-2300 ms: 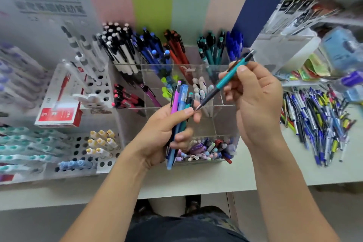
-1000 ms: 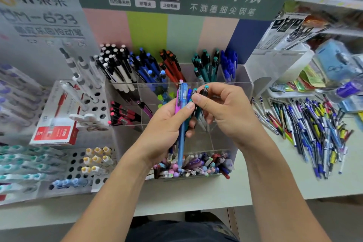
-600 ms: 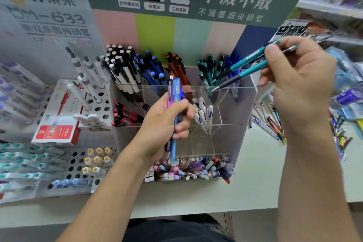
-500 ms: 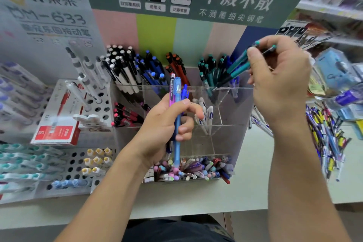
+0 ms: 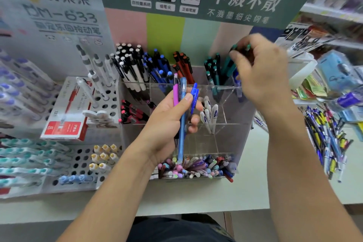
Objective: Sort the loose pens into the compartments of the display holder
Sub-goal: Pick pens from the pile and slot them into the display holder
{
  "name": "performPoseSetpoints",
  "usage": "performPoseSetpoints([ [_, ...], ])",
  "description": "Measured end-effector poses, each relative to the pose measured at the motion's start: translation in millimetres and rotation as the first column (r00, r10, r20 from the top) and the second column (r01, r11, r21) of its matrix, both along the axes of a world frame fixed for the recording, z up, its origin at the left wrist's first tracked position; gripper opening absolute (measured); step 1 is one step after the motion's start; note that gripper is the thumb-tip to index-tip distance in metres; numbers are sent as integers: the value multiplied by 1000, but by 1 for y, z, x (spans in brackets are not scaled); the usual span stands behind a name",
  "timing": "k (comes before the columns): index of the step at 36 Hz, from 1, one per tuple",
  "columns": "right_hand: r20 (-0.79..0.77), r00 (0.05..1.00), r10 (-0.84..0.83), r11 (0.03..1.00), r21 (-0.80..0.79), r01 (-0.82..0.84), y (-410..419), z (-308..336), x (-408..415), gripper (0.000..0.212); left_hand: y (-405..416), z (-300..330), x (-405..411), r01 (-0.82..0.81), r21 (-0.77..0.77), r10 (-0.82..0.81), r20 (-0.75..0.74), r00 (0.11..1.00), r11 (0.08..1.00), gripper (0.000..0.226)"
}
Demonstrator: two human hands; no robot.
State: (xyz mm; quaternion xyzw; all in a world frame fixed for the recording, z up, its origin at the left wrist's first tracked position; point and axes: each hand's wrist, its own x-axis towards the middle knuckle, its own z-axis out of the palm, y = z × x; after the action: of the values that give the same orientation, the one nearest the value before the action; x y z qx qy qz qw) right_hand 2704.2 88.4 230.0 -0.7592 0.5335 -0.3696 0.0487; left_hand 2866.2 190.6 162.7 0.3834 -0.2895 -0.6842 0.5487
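My right hand [image 5: 261,72] is above the back right part of the clear display holder [image 5: 225,108], fingers curled around 2 teal pens [image 5: 228,66] whose tips go down among the teal pens already standing there. My left hand [image 5: 167,122] is in front of the holder and grips 3 pens upright: 1 pink pen [image 5: 175,95], 1 light blue pen [image 5: 182,120] and 1 dark blue pen [image 5: 194,97]. The pile of loose pens [image 5: 326,135] lies on the table [image 5: 216,194], right of my right arm; I cannot count it.

Both forearms bare, no sleeves, no watch or rings on left hand [image 5: 169,124] or right hand [image 5: 261,72]. Dark trousers [image 5: 176,230] at 6 o'clock, faint mottled pattern.
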Motion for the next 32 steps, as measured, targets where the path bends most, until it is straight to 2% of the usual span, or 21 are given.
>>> performPoseSetpoints([
  [8, -226, 974, 32, 993, 114, -7, 12, 3, 4, 18, 1, 0, -8, 40, 1, -39, 106, 994, 999, 17],
  [11, -333, 942, 33, 987, 158, 21, 9, 14, 8, 19, 1, -2, -15, 30, -4, -29, 117, 993, 1000, 16],
  [15, -389, 921, -25, 983, 160, 94, 3, 27, 7, 20, 0, -5, -21, 20, -9, -19, 103, 994, 1000, 15],
  [19, -463, 886, -32, 961, 230, 155, -3, 24, 10, 12, -1, -5, -23, -8, 1, 8, 108, 994, 1000, 15],
  [25, -324, 945, -42, 961, 246, 127, 2, 5, 20, 15, -1, -2, -25, -87, 21, 87, 26, 996, 996, 16],
  [28, -287, 958, 15, 951, 298, 75, 13, 1, 9, 27, 0, -3, -24, -108, 15, 108, 16, 994, 994, 17],
  [30, -239, 971, 8, 969, 240, 51, 26, -3, 6, 33, 1, -4, -25, -110, 12, 110, 9, 994, 994, 17],
  [32, -112, 993, -46, 992, 110, 58, 40, -8, 4, 29, 2, -5, -28, -105, 8, 105, -6, 994, 994, 16],
])
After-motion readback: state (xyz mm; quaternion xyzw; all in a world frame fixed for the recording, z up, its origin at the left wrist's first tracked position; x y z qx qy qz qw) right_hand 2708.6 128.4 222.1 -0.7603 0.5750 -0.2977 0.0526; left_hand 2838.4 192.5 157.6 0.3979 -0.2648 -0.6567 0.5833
